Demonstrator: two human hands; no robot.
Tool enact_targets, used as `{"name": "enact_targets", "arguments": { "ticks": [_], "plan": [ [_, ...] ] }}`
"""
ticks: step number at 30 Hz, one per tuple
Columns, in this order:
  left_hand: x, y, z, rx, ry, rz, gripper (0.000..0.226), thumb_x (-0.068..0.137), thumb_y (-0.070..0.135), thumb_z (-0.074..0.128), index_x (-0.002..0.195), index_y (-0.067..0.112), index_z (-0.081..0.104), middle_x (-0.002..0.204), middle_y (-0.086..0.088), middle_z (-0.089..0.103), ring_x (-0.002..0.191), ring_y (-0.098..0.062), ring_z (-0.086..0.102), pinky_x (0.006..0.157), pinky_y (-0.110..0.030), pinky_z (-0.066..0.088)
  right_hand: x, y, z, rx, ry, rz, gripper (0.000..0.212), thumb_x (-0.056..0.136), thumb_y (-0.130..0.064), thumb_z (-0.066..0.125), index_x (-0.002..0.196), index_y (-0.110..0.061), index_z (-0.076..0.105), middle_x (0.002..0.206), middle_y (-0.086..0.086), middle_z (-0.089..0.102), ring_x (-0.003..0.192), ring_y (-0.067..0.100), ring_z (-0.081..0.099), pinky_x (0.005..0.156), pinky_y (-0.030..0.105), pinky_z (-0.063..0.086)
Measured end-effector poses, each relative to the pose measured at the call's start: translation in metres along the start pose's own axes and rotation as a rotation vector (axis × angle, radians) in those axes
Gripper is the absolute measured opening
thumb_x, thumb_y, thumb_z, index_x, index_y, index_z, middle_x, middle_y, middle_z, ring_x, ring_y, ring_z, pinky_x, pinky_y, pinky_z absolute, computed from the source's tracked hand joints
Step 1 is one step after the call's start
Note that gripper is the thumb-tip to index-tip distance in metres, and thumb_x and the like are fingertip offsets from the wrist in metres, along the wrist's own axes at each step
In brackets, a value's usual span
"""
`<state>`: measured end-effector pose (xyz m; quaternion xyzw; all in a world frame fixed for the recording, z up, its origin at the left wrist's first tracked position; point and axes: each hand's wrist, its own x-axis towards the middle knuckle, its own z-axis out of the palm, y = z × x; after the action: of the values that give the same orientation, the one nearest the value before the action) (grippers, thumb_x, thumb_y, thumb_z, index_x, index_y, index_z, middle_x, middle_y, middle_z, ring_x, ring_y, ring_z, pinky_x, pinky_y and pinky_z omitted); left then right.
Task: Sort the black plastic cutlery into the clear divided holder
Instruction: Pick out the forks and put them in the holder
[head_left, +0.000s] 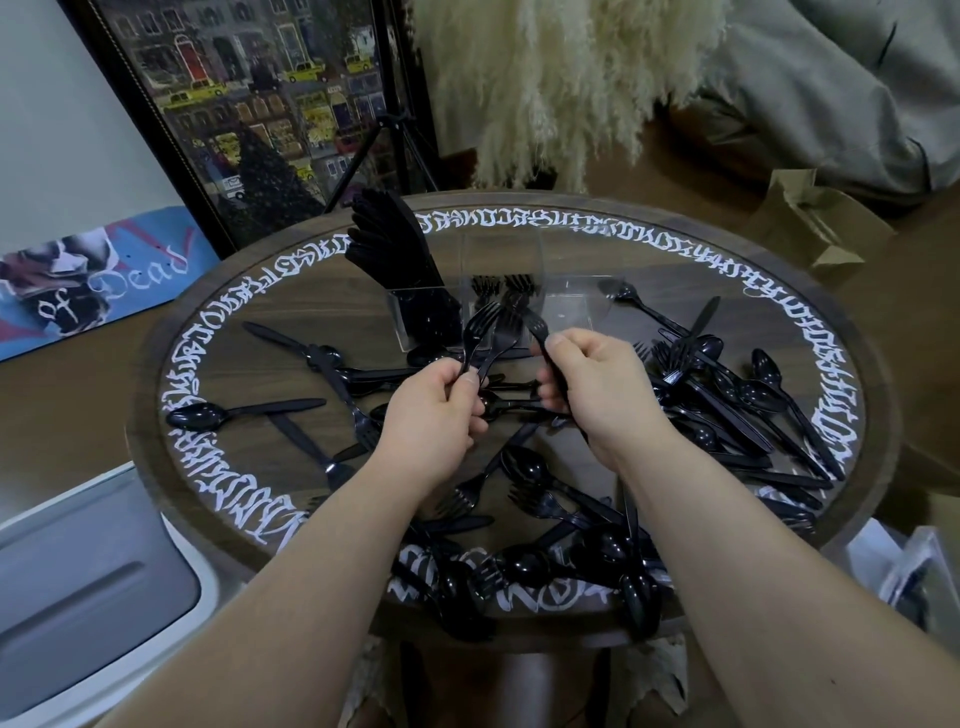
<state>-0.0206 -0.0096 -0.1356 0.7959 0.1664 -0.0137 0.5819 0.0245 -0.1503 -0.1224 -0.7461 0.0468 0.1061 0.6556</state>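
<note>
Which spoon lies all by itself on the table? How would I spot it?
Start at the round table with white lettering, then look to its left edge. The lone spoon lies there, bowl left, apart from the tangled piles nearer the hands.

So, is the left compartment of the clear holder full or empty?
Full: the left compartment is packed with upright black cutlery that sticks out above its rim.

Round wooden table (249, 322), white script rim. Clear divided holder (498, 306) at 12 o'clock; loose black cutlery (727, 415) 3–9 o'clock.
</note>
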Motion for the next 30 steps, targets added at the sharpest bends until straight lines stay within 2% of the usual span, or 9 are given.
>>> {"name": "enact_targets", "arguments": {
  "ticks": [3,10,16,19,24,27,30],
  "plan": [
    [-0.001,0.001,0.001,0.008,0.011,-0.008,0.022,0.100,0.025,0.043,0.090,0.015,0.060,0.074,0.003,0.061,0.061,-0.006,0.062,0.053,-0.020,0.048,-0.001,0.000,0.001,0.075,0.019,-0.011,0.025,0.097,-0.013,0.050,0.076,-0.014,0.063,0.068,0.003,0.061,0.056,0.012,0.061,0.055,0.027,0.052],
    [-0.005,0.003,-0.001,0.043,-0.009,-0.001,0.021,0.101,0.023,0.041,0.089,0.015,0.056,0.074,0.002,0.064,0.060,-0.007,0.062,0.047,-0.016,0.045,-0.005,-0.004,-0.001,0.105,0.029,-0.045,0.020,0.093,-0.007,0.053,0.075,-0.014,0.058,0.074,0.006,0.067,0.056,0.015,0.063,0.057,0.030,0.054],
    [-0.009,0.005,-0.003,0.058,-0.015,0.015,0.020,0.101,0.024,0.040,0.088,0.018,0.054,0.081,0.003,0.068,0.066,-0.008,0.067,0.054,-0.021,0.049,-0.012,-0.006,0.003,0.186,-0.017,-0.050,0.015,0.090,-0.001,0.058,0.078,-0.009,0.058,0.081,0.012,0.071,0.067,0.017,0.069,0.065,0.029,0.058],
    [-0.011,0.006,-0.003,0.046,-0.018,0.011,0.020,0.102,0.024,0.039,0.087,0.020,0.052,0.083,0.004,0.069,0.068,-0.009,0.068,0.055,-0.024,0.050,-0.014,-0.007,0.004,0.188,-0.035,-0.065,0.018,0.085,0.002,0.065,0.072,-0.009,0.060,0.073,0.011,0.067,0.061,0.013,0.063,0.061,0.025,0.053],
    [-0.014,0.006,-0.005,0.034,-0.011,0.003,0.018,0.102,0.025,0.039,0.090,0.022,0.051,0.087,0.004,0.069,0.071,-0.010,0.069,0.059,-0.026,0.053,-0.015,-0.006,0.002,0.138,-0.001,-0.064,0.019,0.079,-0.006,0.074,0.066,-0.017,0.065,0.055,-0.012,0.061,0.054,-0.003,0.054,0.056,0.013,0.043],
    [-0.015,0.006,-0.005,0.036,-0.025,0.004,0.018,0.102,0.025,0.038,0.090,0.021,0.051,0.089,0.004,0.068,0.070,-0.008,0.069,0.061,-0.027,0.055,-0.014,-0.005,0.003,0.199,0.012,-0.010,0.017,0.079,-0.004,0.073,0.075,-0.016,0.062,0.057,-0.009,0.058,0.049,0.000,0.050,0.051,0.016,0.040],
    [-0.015,0.007,-0.003,0.038,-0.060,0.000,0.018,0.102,0.025,0.039,0.090,0.018,0.050,0.088,0.003,0.069,0.070,-0.011,0.070,0.060,-0.028,0.055,-0.014,-0.006,0.006,0.298,-0.016,0.035,0.019,0.083,0.001,0.068,0.088,-0.013,0.056,0.065,0.001,0.057,0.050,0.007,0.053,0.048,0.020,0.044]
  ]
}}
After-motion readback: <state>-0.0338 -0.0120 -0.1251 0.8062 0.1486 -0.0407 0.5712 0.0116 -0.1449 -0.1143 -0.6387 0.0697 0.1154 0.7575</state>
